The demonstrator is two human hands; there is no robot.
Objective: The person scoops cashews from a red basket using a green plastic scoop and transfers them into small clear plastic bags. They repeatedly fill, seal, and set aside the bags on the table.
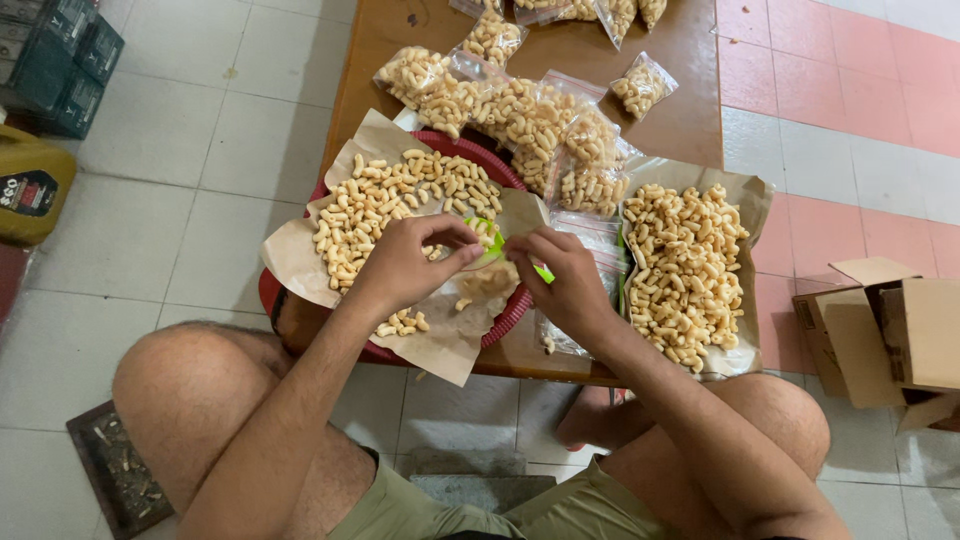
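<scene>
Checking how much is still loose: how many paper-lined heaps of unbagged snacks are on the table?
2. One heap lies on brown paper in the red basket, under the hands. The other heap lies on brown paper at the table's right edge. More may lie beyond the frame's top.

- The floor [230,160] is pale grey square tiles on the left, with pink tiles [850,80] on the right.
- A low wooden table [690,110] stands in the middle.
- An open cardboard box [890,335] sits at the right.
- Dark crates [60,60] and a yellow canister [28,185] stand at the left edge.
- Light is even and soft.
</scene>
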